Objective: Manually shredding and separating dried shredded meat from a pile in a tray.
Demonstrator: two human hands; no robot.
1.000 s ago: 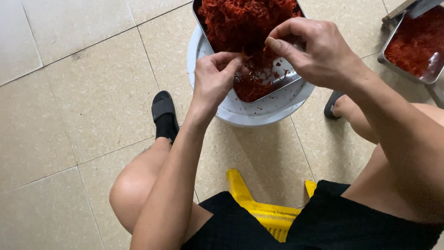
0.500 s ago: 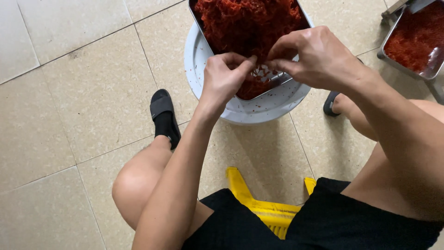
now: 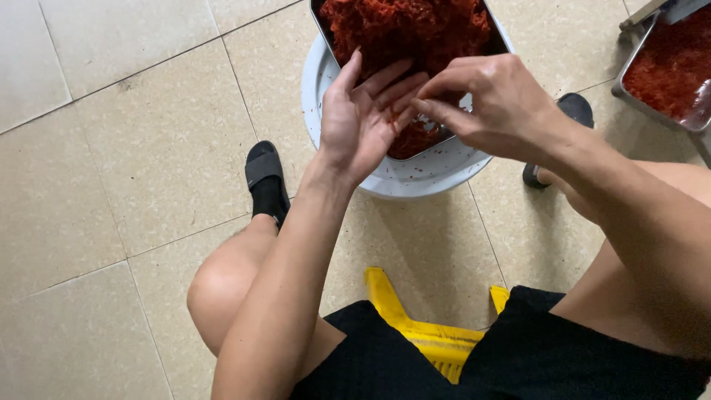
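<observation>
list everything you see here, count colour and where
rectangular metal tray of red shredded material: 1, silver with dark red fill, top centre, resting on the basin
round pale grey plastic basin: 1, pale grey flecked with red bits, on the floor under the tray
second metal tray of red material: 1, silver and red, top right edge
yellow plastic stool: 1, yellow, bottom centre under the person
black slip-on sandals: 2, black, one left of the basin, one right of it
beige tiled floor: beige, all around
black shorts: 1, black, bottom
left hand: palm open, over the tray
right hand: fingertips pinched at the left palm
</observation>
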